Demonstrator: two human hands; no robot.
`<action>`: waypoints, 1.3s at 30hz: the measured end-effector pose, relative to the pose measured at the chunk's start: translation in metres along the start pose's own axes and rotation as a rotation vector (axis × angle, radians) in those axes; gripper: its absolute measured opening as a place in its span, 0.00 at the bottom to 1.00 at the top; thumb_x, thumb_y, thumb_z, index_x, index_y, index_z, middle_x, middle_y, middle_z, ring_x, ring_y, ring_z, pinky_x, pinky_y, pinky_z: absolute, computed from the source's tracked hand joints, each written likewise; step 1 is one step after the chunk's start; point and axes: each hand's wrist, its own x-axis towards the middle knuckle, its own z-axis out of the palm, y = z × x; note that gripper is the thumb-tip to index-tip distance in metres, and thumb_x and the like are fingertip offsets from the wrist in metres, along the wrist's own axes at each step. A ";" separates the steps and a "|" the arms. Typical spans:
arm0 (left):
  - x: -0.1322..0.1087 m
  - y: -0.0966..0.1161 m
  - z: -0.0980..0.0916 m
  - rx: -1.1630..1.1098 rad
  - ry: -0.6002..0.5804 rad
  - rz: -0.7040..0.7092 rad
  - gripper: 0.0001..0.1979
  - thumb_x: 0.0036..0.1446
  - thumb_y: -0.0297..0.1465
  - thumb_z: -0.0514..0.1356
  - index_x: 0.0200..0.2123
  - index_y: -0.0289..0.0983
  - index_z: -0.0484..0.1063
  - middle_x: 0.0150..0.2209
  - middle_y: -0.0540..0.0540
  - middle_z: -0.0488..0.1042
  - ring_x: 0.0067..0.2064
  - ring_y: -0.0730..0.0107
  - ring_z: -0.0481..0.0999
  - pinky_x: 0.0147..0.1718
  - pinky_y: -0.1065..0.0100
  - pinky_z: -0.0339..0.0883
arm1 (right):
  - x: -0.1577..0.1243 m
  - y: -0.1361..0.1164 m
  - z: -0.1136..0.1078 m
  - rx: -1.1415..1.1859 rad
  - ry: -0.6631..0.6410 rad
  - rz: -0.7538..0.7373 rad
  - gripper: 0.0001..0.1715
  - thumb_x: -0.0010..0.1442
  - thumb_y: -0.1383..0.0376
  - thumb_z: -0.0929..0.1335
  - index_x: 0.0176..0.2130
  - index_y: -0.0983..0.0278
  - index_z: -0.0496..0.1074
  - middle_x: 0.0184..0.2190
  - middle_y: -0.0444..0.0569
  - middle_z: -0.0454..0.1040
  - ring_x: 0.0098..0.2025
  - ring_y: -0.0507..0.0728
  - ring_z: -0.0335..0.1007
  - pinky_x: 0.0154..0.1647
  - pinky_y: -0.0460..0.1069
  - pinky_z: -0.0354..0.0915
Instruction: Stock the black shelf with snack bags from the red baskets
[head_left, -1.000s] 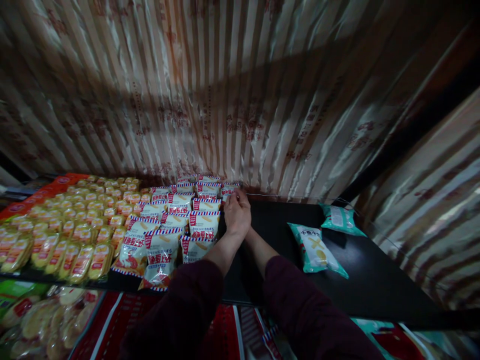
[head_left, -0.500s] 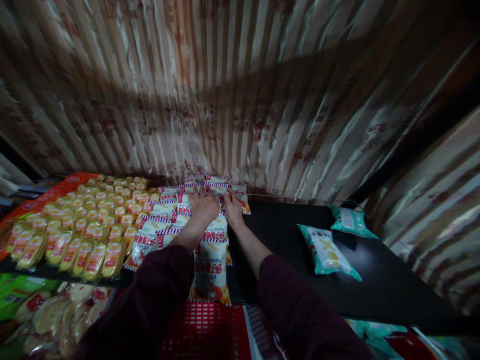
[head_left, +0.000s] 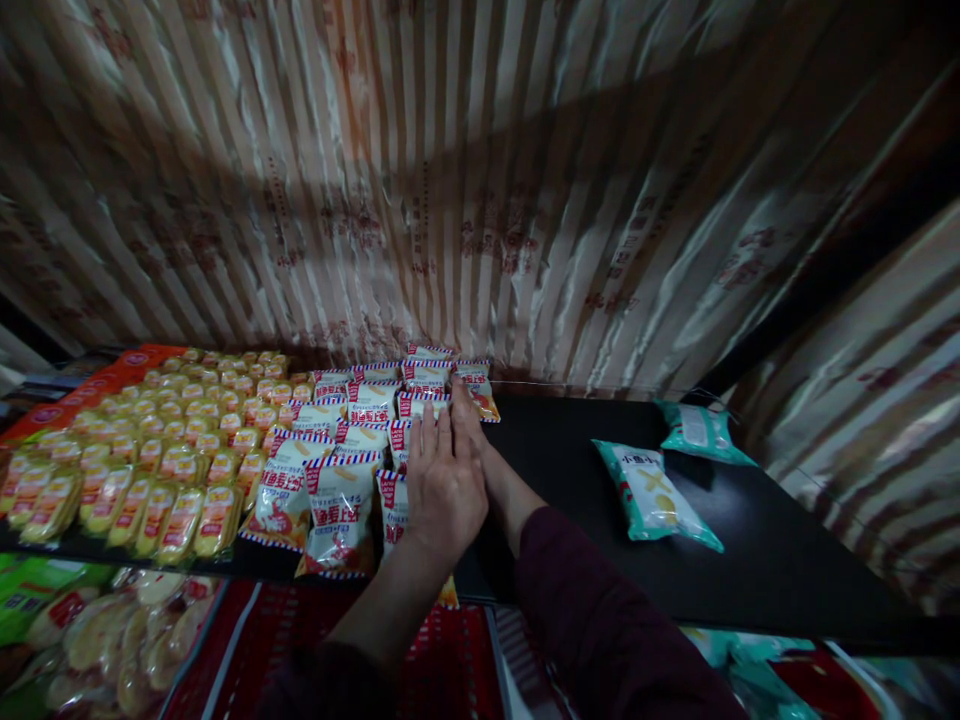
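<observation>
Rows of white-and-red snack bags (head_left: 344,513) with striped edges stand leaning on a black shelf in the head view. My left hand (head_left: 448,490) lies flat over the right-hand column of these bags, fingers stretched out and pointing away from me. Close against its right side is my right hand (head_left: 478,440), upright along the outer edge of the same column, its fingers extended. Neither hand is wrapped around a bag. The front bag of that column (head_left: 392,505) is partly covered by my left hand and wrist.
To the left are many small yellow-wrapped packs (head_left: 178,525) in rows. Two teal bags, one a white-and-teal snack bag (head_left: 651,495), lie on the black shelf (head_left: 772,560) at right. A red basket (head_left: 457,660) and bagged round biscuits (head_left: 112,640) sit below. Striped sheeting (head_left: 480,200) hangs behind.
My left hand has drawn back toward me and shifted right, now beside my right hand. The front bags stand in a more even row, and one front bag is now largely covered.
</observation>
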 end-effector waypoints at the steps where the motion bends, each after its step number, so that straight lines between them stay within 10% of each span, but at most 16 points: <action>1: -0.006 0.000 0.005 -0.005 0.004 0.000 0.25 0.57 0.31 0.52 0.58 0.30 0.63 0.61 0.34 0.61 0.67 0.48 0.47 0.62 0.46 0.46 | 0.001 -0.001 0.001 0.000 -0.003 0.033 0.34 0.63 0.46 0.54 0.54 0.63 0.69 0.54 0.53 0.71 0.62 0.58 0.58 0.62 0.54 0.53; 20: -0.011 -0.046 0.027 0.059 -0.010 0.045 0.23 0.59 0.28 0.51 0.57 0.31 0.64 0.61 0.34 0.62 0.65 0.50 0.54 0.61 0.46 0.49 | -0.001 -0.006 0.026 -0.007 0.018 0.163 0.34 0.63 0.49 0.55 0.60 0.65 0.61 0.62 0.52 0.60 0.65 0.56 0.51 0.65 0.51 0.47; 39: -0.008 -0.060 0.017 0.020 -0.071 0.070 0.24 0.59 0.33 0.51 0.57 0.33 0.64 0.61 0.36 0.62 0.64 0.50 0.56 0.61 0.49 0.48 | 0.002 -0.001 0.033 -0.078 0.017 0.154 0.33 0.64 0.49 0.53 0.59 0.61 0.62 0.52 0.51 0.73 0.55 0.57 0.67 0.59 0.53 0.58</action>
